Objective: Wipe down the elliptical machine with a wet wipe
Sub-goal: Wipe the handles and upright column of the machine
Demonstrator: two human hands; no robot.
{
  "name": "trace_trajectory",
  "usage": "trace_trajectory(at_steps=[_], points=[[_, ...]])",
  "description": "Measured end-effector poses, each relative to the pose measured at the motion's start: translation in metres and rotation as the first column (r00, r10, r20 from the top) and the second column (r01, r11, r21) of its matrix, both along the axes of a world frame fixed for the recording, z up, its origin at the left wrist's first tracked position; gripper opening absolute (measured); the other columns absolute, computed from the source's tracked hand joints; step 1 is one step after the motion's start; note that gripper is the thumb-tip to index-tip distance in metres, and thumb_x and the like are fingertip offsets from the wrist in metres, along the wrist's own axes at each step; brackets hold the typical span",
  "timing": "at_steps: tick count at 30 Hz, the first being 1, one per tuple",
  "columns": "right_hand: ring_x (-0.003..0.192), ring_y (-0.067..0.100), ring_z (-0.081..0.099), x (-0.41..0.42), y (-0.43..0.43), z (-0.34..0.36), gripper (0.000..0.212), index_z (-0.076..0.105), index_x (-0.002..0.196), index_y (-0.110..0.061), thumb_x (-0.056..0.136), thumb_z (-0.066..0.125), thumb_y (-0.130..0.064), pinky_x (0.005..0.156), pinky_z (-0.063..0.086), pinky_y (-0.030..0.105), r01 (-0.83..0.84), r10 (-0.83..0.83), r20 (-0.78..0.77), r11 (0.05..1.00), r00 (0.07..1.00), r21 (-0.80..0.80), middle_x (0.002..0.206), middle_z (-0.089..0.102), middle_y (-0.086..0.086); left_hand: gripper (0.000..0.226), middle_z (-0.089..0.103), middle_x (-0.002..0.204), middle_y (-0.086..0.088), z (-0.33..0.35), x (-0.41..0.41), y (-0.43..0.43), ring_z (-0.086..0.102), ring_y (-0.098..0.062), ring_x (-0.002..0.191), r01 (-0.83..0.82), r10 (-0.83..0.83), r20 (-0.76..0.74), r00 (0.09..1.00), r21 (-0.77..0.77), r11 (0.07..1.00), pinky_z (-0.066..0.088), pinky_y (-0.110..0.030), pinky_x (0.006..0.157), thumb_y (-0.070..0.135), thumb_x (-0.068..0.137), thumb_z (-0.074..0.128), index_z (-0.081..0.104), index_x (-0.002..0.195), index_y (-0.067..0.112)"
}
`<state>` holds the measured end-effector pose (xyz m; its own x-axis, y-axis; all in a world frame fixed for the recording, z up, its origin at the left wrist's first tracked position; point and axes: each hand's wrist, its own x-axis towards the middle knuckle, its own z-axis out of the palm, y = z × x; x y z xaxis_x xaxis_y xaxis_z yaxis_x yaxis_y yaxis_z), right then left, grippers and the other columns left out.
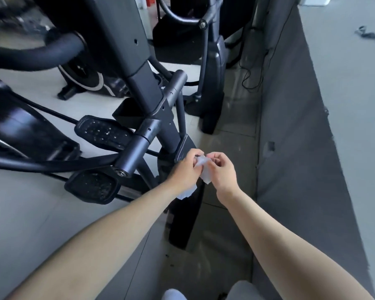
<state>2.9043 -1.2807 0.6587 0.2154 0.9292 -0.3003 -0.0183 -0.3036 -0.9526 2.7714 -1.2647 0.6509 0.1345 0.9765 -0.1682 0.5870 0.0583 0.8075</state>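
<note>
Both hands meet in front of the elliptical machine (143,100): the left hand (185,169) and right hand (222,172) each pinch the white wet wipe (204,169) between them, above the tiled floor (230,135).

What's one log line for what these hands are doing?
phase: preparing wipe | left hand: pinches wet wipe | right hand: pinches wet wipe | elliptical machine: behind hands
</note>
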Motion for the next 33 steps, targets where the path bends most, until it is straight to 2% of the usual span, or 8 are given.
trace_trajectory(at_steps=[5, 11, 14, 19, 22, 25, 28, 33], points=[[0.077, 0.011, 0.056, -0.010, 0.000, 0.061, 0.019, 0.065, 0.097, -0.022, 0.093, 0.055, -0.006, 0.069, 0.047, 0.021, -0.065, 0.061, 0.063, 0.996, 0.996, 0.065, 0.087, 0.063, -0.006, 0.018, 0.069, 0.092, 0.013, 0.064, -0.020, 0.001, 0.067, -0.010, 0.084, -0.112, 0.113, 0.118, 0.987, -0.017, 0.994, 0.057, -0.035, 0.078, 0.052, 0.092, 0.062, 0.064, 0.098, 0.034], [0.074, 0.013, 0.062, -0.028, 0.017, 0.080, 0.020, 0.067, 0.092, -0.018, 0.092, 0.057, 0.000, 0.063, 0.048, 0.016, -0.216, 0.215, 0.164, 0.976, 0.963, -0.009, 0.087, 0.070, -0.003, 0.021, 0.072, 0.100, 0.009, 0.077, -0.040, 0.002, 0.068, -0.009, 0.096, -0.109, 0.117, 0.085, 0.989, -0.099, 0.989, 0.058, -0.040, 0.089, 0.044, 0.095, 0.066, 0.067, 0.108, 0.027], [0.079, 0.016, 0.063, -0.031, 0.036, 0.077, 0.017, 0.070, 0.087, -0.021, 0.091, 0.064, -0.006, 0.054, 0.047, 0.015, -0.387, 0.398, 0.296, 0.917, 0.868, -0.100, 0.091, 0.072, -0.001, 0.030, 0.072, 0.097, -0.002, 0.066, -0.043, 0.010, 0.063, -0.010, 0.084, -0.077, 0.079, 0.008, 0.997, -0.153, 0.985, 0.051, -0.030, 0.077, 0.043, 0.092, 0.071, 0.068, 0.106, 0.016], [0.091, 0.024, 0.065, -0.026, 0.096, 0.056, 0.030, 0.074, 0.085, -0.020, 0.092, 0.052, -0.001, 0.092, 0.056, 0.039, -0.453, 0.493, 0.476, 0.868, 0.728, -0.204, 0.094, 0.073, 0.003, 0.029, 0.054, 0.073, 0.008, 0.029, -0.049, 0.035, 0.051, -0.014, 0.075, -0.258, 0.242, -0.106, 0.965, -0.190, 0.947, 0.037, -0.028, 0.065, 0.034, 0.091, 0.071, 0.056, 0.074, 0.016], [0.098, 0.032, 0.070, -0.026, 0.137, 0.029, 0.035, 0.061, 0.067, -0.028, 0.095, 0.054, -0.007, 0.094, 0.056, 0.045, -0.527, 0.594, 0.482, 0.801, 0.644, -0.283, 0.096, 0.075, 0.009, 0.043, 0.046, 0.067, 0.005, 0.003, -0.051, 0.057, 0.046, -0.019, 0.071, -0.407, 0.387, -0.140, 0.911, -0.168, 0.898, 0.034, -0.029, 0.062, 0.026, 0.089, 0.071, 0.043, 0.057, 0.020], [0.096, 0.025, 0.064, -0.022, 0.172, 0.005, 0.019, 0.069, 0.091, -0.022, 0.098, 0.055, -0.013, 0.097, 0.054, 0.043, -0.636, 0.741, 0.434, 0.667, 0.512, -0.388, 0.110, 0.071, 0.013, 0.023, 0.062, 0.078, -0.001, -0.009, -0.042, 0.084, 0.057, -0.021, 0.076, -0.501, 0.458, -0.215, 0.863, -0.235, 0.833, 0.046, -0.030, 0.070, 0.027, 0.090, 0.063, 0.060, 0.071, 0.014], [0.094, 0.019, 0.061, -0.020, 0.192, -0.017, 0.028, 0.066, 0.124, -0.008, 0.098, 0.056, -0.011, 0.085, 0.058, 0.037, -0.693, 0.811, 0.243, 0.582, 0.532, -0.426, 0.120, 0.069, 0.012, 0.008, 0.072, 0.084, 0.006, -0.024, -0.033, 0.103, 0.065, -0.020, 0.082, -0.569, 0.520, -0.232, 0.822, -0.317, 0.759, 0.048, -0.026, 0.068, 0.027, 0.089, 0.061, 0.064, 0.085, 0.021], [0.080, 0.020, 0.068, -0.037, 0.193, -0.052, 0.021, 0.066, 0.109, -0.028, 0.089, 0.070, -0.025, 0.069, 0.050, 0.026, -0.680, 0.792, 0.044, 0.549, 0.609, -0.486, 0.091, 0.073, 0.000, 0.003, 0.074, 0.093, 0.002, -0.046, -0.022, 0.120, 0.067, -0.024, 0.091, -0.530, 0.456, -0.275, 0.847, -0.356, 0.770, 0.045, -0.027, 0.071, 0.027, 0.089, 0.069, 0.069, 0.092, 0.029]])
